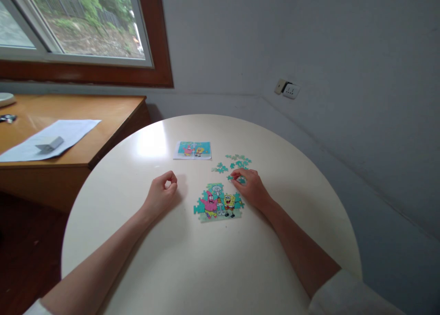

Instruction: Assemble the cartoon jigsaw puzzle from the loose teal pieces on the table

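Observation:
A partly joined jigsaw puzzle [220, 206] lies on the table, showing a pink starfish, a squid-like figure and a yellow square cartoon character. Just above its upper right side, my right hand [252, 186] pinches a small teal puzzle piece [230, 178] between thumb and forefinger. Beyond that hand lie several loose puzzle pieces [239, 160], mostly green and teal; some sit partly behind the fingers. To the left of the puzzle, my left hand [162, 190] rests on the table, fingers curled to the thumb in a ring, with nothing visible in it.
A picture card [193, 151] of the same scene lies behind the puzzle on the round white table [213, 269]. At left stands a wooden desk [113, 106] with paper [74, 130] and a small grey block [50, 143]. Walls with a socket [291, 91] rise behind.

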`<state>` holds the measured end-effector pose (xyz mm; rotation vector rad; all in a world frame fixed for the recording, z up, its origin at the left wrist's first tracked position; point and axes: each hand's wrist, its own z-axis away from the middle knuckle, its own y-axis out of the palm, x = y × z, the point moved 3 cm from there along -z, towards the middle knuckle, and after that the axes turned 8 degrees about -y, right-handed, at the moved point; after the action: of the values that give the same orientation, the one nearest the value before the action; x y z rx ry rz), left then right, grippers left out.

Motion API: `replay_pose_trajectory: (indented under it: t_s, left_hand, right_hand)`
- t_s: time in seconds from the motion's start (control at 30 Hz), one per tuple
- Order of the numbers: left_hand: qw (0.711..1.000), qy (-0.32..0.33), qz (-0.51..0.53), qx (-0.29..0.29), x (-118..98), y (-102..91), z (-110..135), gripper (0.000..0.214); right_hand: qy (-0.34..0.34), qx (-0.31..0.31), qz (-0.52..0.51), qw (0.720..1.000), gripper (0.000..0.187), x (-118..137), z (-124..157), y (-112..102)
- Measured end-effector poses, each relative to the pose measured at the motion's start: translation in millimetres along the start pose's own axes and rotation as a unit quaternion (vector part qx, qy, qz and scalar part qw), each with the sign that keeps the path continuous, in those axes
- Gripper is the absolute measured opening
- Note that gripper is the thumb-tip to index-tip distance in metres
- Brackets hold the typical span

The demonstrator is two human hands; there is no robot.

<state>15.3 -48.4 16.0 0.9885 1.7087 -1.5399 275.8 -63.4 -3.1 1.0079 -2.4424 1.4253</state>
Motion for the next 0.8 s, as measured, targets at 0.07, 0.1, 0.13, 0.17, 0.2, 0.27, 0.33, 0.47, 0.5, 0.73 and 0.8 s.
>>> replay_pose_trajectory:
  t_s: [0.07, 0.1, 0.13, 0.17, 0.2, 0.27, 0.33, 0.47, 0.5, 0.73, 0.8]
  left_hand:
    - [1.0, 0.001, -0.001, 0.001, 0.2, 0.3, -0.1, 0.006]
    - [1.0, 0.002, 0.0, 0.002, 0.5, 0.4, -0.1, 0.006]
    - [1.0, 0.003, 0.001, 0.001, 1.0, 0.6, -0.3, 0.006]
    - [1.0, 0.004, 0.003, 0.001, 1.5, 0.7, -0.4, 0.006]
    - [1.0, 0.004, 0.004, 0.002, 2.1, 0.8, -0.5, 0.006]
    - [1.0, 0.004, 0.006, 0.002, 3.0, 1.0, -0.8, 0.006]
    - [1.0, 0.003, 0.007, 0.002, 3.4, 1.0, -0.9, 0.006]
    - [1.0, 0.0, 0.004, 0.005, 3.1, 0.9, -0.9, 0.006]
    - [1.0, 0.0, 0.004, 0.006, 2.9, 1.0, -0.8, 0.006]
    - [1.0, -0.008, 0.011, 0.006, 3.0, 1.9, 0.1, 0.006]
    - [1.0, -0.009, 0.01, 0.009, 3.1, 2.1, -0.1, 0.006]
  right_hand:
    - [0.0, 0.0, -0.001, 1.0, 0.009, 0.2, 0.1, -0.2]
    - [0.001, 0.0, -0.001, 1.0, 0.009, 0.1, 0.1, -0.2]
    - [0.001, 0.0, 0.0, 1.0, 0.008, -0.1, 0.2, -0.2]
    - [0.001, 0.002, 0.0, 1.0, 0.008, -0.4, 0.3, -0.1]
    - [0.002, 0.003, 0.0, 1.0, 0.008, -0.7, 0.3, 0.0]
    - [0.003, 0.004, 0.001, 1.0, 0.009, -1.2, 0.4, 0.2]
    - [0.005, 0.004, 0.001, 1.0, 0.009, -1.5, 0.4, 0.2]
    - [0.007, 0.007, -0.001, 1.0, 0.009, -1.4, 0.5, 0.1]
    - [0.008, 0.008, -0.002, 1.0, 0.009, -1.5, 0.5, 0.1]
    - [0.003, 0.002, 0.004, 1.0, 0.011, -2.7, 0.8, 1.0]
    - [0.002, 0.001, 0.004, 1.0, 0.011, -3.0, 0.9, 1.4]
